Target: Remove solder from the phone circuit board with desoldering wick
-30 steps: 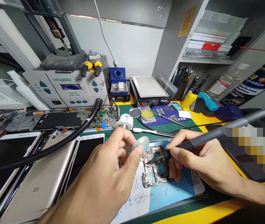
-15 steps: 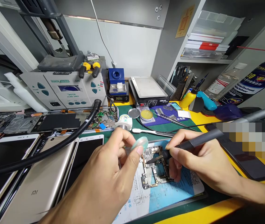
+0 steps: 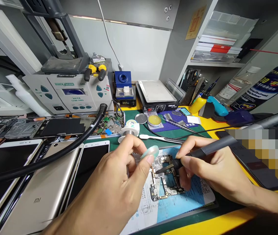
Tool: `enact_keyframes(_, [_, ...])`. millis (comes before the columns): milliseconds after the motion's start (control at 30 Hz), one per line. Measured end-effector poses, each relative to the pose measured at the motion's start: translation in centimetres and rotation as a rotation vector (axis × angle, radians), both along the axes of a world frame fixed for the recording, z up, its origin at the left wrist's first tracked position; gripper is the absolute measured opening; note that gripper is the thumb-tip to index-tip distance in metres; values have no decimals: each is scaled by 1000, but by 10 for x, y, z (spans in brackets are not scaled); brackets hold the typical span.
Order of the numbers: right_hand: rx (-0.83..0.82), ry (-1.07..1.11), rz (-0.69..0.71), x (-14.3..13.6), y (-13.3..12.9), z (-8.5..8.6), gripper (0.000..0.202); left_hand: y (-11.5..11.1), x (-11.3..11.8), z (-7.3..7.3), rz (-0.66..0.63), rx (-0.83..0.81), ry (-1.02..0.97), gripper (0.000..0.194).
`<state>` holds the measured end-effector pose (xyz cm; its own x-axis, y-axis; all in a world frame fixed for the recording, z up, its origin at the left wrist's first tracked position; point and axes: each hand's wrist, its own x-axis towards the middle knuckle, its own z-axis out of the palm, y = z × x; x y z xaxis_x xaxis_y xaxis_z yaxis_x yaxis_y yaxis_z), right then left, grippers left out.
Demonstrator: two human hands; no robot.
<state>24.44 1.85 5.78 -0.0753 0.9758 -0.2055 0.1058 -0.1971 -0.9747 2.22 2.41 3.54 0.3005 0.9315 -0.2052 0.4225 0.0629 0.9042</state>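
Pale teal and translucent, the small disc [image 3: 151, 151] is held between the thumb and the bent index finger of the left hand [image 3: 119, 176]; its flat face is tilted, and its longer visible axis rises a little toward the right. Just right of it, and lower, the circuit board [image 3: 167, 190] lies flat, one straight edge facing roughly to the person; which of its sides is longer I cannot tell. The soldering iron [image 3: 215, 145] is gripped like a pen in the right hand [image 3: 223, 173]. Its long axis runs from the right border of the view down to the left, and its pointed tip is at the left part of the board; if it touches, I cannot tell.

Under the board is a white and blue sheet [image 3: 178, 209], placed on a green mat [image 3: 190, 221], which covers part of the yellow tabletop [image 3: 226, 222]. At the left, several phones [image 3: 39, 186] lie side by side, and behind them stands a grey hot-air station [image 3: 72, 93]. A flat heating plate [image 3: 156, 91] is at the middle back. On the right are a shelf [image 3: 226, 64], a clear bottle [image 3: 234, 86] and a dark blue can [image 3: 263, 89].
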Motion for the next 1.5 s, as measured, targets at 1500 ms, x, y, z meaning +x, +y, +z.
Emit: enact_keyframes(1500, [32, -28, -42, -2, -2, 4, 13, 2, 4, 10, 72, 89, -164, 27])
